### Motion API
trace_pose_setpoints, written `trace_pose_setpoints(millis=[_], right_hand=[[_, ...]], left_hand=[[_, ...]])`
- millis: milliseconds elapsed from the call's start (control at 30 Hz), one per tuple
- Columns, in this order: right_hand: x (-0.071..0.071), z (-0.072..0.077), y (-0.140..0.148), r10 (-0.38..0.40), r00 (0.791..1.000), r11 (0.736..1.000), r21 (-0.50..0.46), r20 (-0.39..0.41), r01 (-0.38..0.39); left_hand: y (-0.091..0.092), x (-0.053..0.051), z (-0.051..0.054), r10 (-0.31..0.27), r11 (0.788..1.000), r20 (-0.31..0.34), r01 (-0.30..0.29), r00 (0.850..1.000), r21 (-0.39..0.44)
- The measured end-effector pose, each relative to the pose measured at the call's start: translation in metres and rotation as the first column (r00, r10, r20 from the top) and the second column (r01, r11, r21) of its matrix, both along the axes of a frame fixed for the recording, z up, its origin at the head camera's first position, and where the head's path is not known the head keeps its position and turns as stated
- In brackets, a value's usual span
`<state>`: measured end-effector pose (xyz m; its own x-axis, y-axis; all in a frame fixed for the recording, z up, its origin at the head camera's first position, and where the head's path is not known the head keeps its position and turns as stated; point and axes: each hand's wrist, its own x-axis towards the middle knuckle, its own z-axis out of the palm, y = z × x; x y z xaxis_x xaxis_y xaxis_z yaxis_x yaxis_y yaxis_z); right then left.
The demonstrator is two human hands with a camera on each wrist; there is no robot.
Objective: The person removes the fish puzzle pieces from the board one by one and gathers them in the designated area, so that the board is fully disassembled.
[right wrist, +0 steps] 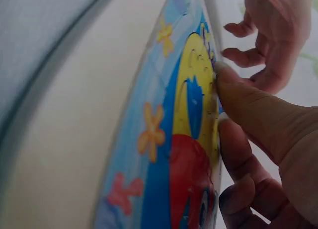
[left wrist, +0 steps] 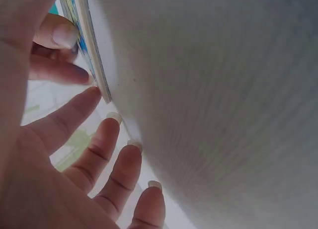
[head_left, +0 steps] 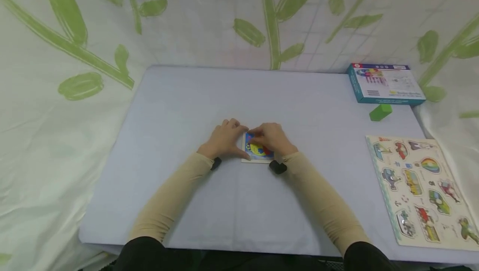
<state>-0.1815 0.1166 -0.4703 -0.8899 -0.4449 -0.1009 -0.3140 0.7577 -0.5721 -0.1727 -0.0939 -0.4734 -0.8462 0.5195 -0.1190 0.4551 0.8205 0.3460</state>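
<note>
A small, flat puzzle board (head_left: 258,159) with a colourful picture lies mid-table; the right wrist view shows its yellow and red figure on blue (right wrist: 191,154). My left hand (head_left: 226,140) frames the board's left side, thumb near the lower corner, index finger at the upper one. In the left wrist view its fingers (left wrist: 124,164) are extended and spread, the index tip touching the board's corner. My right hand (head_left: 272,138) reaches over the picture with curled fingers, its thumb and index finger pinching what looks like a small blue puzzle piece (right wrist: 221,110), mostly hidden.
A printed box (head_left: 389,86) stands at the table's back right corner, with a green block (head_left: 380,112) just in front. Along the right edge lies a large board of vehicle shapes (head_left: 408,200). White cloth (head_left: 194,34) with painted flowers hangs behind the table.
</note>
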Motion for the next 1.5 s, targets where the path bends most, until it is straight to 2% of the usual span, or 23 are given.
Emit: trace_pose_setpoints(millis=[100,267,500,633,867,1067,1167,1433,1500], right_hand=[[-0.001,-0.001,-0.001,0.007,1.000,1.000,0.003,0.002,-0.007],[-0.004,0.001,-0.002,0.021,0.999,0.999,0.030,0.034,-0.022],[-0.012,-0.001,-0.001,0.039,0.994,0.999,-0.017,0.105,-0.037],[-0.013,0.000,-0.001,0.039,0.993,0.999,-0.038,0.109,-0.035],[-0.012,0.000,-0.003,0.034,0.998,0.999,-0.017,0.055,-0.033],[-0.009,-0.002,-0.003,0.017,0.995,0.996,-0.086,0.100,-0.009],[-0.007,0.000,-0.003,0.021,0.994,0.996,-0.089,0.110,-0.012],[-0.006,0.011,-0.008,0.131,0.990,0.991,0.025,0.057,-0.133],[-0.007,0.010,-0.007,0.146,0.987,0.989,0.013,0.060,-0.148]], left_hand=[[0.001,0.000,0.002,0.000,1.000,-0.004,0.000,1.000,0.009],[0.003,-0.001,0.003,0.009,1.000,0.039,-0.009,0.999,0.006],[0.005,-0.002,0.003,0.051,0.999,0.081,-0.052,0.995,0.008],[0.006,-0.001,0.002,0.055,0.998,0.073,-0.056,0.996,0.002],[0.004,-0.001,-0.001,0.034,0.999,0.061,-0.033,0.998,-0.008],[0.004,-0.002,0.002,0.040,0.999,0.092,-0.040,0.995,-0.003],[0.004,-0.002,0.003,0.036,0.999,0.099,-0.036,0.994,-0.010],[0.004,-0.003,0.004,0.052,0.999,0.106,-0.053,0.993,0.007],[0.004,-0.004,0.004,0.054,0.998,0.108,-0.055,0.993,0.007]])
